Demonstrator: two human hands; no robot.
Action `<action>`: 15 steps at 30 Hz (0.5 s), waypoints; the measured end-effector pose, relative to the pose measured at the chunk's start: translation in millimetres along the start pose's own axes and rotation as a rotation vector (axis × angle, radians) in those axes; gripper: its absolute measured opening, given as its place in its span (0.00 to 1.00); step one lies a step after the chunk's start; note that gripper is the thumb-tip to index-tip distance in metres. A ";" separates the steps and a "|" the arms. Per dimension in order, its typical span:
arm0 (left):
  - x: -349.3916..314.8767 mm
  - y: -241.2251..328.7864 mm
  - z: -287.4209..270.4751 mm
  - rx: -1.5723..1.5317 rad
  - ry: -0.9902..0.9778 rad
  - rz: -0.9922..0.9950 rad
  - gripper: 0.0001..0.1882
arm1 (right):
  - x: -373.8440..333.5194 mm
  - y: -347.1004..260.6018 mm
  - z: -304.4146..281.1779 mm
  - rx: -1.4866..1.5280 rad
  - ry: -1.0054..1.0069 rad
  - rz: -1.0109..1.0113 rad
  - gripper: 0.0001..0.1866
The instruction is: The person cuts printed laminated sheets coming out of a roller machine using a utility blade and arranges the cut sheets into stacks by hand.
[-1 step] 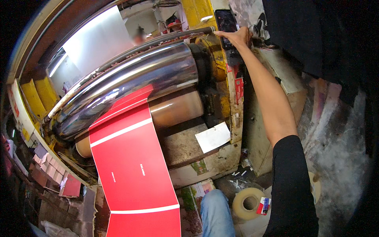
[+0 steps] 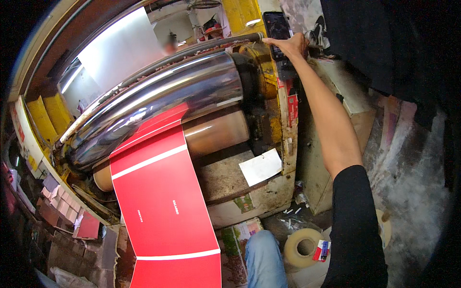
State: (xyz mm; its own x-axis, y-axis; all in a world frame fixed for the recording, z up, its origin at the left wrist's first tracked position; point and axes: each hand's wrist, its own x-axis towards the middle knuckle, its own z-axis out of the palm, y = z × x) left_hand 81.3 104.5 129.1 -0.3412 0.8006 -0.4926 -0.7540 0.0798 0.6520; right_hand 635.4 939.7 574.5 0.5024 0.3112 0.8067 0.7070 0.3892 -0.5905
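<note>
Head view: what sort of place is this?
Probably a printing or print-finishing workshop: it has a large shiny roller on a machine, a long red printed sheet at it, and a thick pale roll nearby.

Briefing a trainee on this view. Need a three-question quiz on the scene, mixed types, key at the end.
1. Multiple choice: what colour are the broad bands across the red printed sheet?
A) yellow
B) white
C) black

2. True or false: the right hand is up at the black phone.

3. Fill in: below the polished metal roller sits a second roller, coloured ____.

Key:
1. B
2. True
3. Brown
</note>
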 end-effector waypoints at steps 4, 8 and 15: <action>-7.6 1.8 24.8 0.125 0.312 -0.014 0.32 | 3.1 0.1 -4.8 -0.043 0.107 -0.170 0.48; -14.1 -10.7 -2.5 0.159 0.437 -0.040 0.29 | 10.2 7.3 -7.2 -0.142 0.056 -0.172 0.37; -14.5 -12.9 -29.1 0.199 0.586 -0.045 0.23 | -18.7 -17.1 1.2 -0.423 0.079 -0.162 0.52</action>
State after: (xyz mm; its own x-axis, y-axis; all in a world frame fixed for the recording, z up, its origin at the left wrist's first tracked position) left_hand 79.7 74.5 111.1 -0.6053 0.3391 -0.7202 -0.6754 0.2601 0.6901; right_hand 613.3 928.2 569.4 0.3937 0.2024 0.8967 0.9123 0.0339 -0.4082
